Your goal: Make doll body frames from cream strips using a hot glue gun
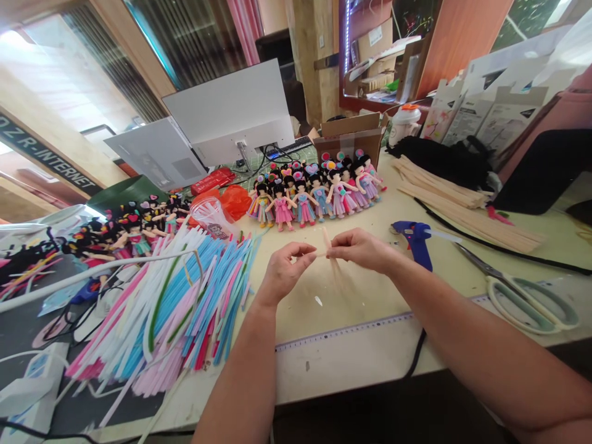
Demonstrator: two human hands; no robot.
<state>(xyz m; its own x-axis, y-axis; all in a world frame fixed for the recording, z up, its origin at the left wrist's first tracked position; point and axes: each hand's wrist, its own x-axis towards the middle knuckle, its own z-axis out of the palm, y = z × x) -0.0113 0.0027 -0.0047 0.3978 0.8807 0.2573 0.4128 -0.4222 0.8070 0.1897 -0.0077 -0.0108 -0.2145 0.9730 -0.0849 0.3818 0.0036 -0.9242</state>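
Note:
Over the middle of the table, my left hand (289, 268) and my right hand (358, 250) meet at beige pipe cleaners (337, 271). My left thumb and forefinger pinch one end that runs sideways. The fingers of my right hand are closed on the spot where the strands cross; the lower strands hang down and are blurred. Just behind my hands stand several small pipe-cleaner dolls (305, 200) with black hair and coloured dresses. A blue glue gun (419, 243) lies to the right of my right hand.
Bundles of coloured pipe cleaners (176, 302) cover the left side. Scissors (522, 293) and beige pipe cleaners (472, 203) lie at right. A ruler strip (342, 331) runs along the front. Behind are a monitor (235, 111) and a cardboard box (349, 132); more dolls (139, 231) lie left.

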